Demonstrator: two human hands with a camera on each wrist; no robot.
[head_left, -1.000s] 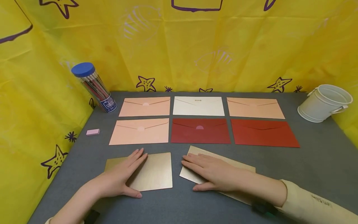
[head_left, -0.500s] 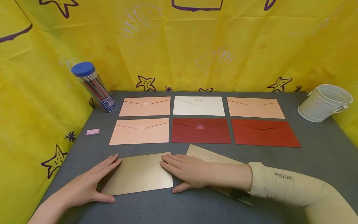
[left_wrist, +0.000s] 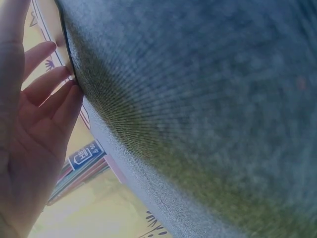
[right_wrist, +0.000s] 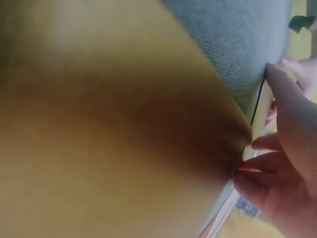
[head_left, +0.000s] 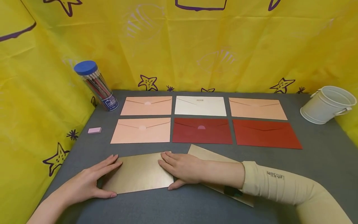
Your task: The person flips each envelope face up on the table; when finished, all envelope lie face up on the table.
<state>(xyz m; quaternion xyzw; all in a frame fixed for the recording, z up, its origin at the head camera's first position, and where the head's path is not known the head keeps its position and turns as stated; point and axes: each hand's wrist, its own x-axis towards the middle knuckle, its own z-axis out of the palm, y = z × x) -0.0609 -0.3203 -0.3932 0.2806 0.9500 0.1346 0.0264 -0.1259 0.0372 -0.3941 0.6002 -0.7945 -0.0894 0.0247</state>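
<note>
A plain gold envelope (head_left: 141,173) lies flat near the front of the grey table. My left hand (head_left: 98,179) is at its left end, fingers extended along the back corner and thumb by the front edge. At the right end rests my right hand (head_left: 183,168), fingers stretched onto the back corner and thumb at the front one. Under my right forearm, a second gold envelope (head_left: 208,153) lies slanted and partly covered. The right wrist view shows this envelope (right_wrist: 99,124) close up and blurred, with my right fingers (right_wrist: 260,186) beyond it.
Behind are two rows of envelopes: pink (head_left: 146,107), white (head_left: 200,107) and peach (head_left: 257,109) at the back; pink (head_left: 141,135), dark red (head_left: 202,137) and bright red (head_left: 265,137) in front. A pencil tub (head_left: 98,85), eraser (head_left: 94,130) and white bucket (head_left: 321,107) stand at the sides.
My left hand has slid left to the gold envelope's left end. My right hand has moved left, off the slanted envelope and onto the other's right end. Both stay nearly still lately.
</note>
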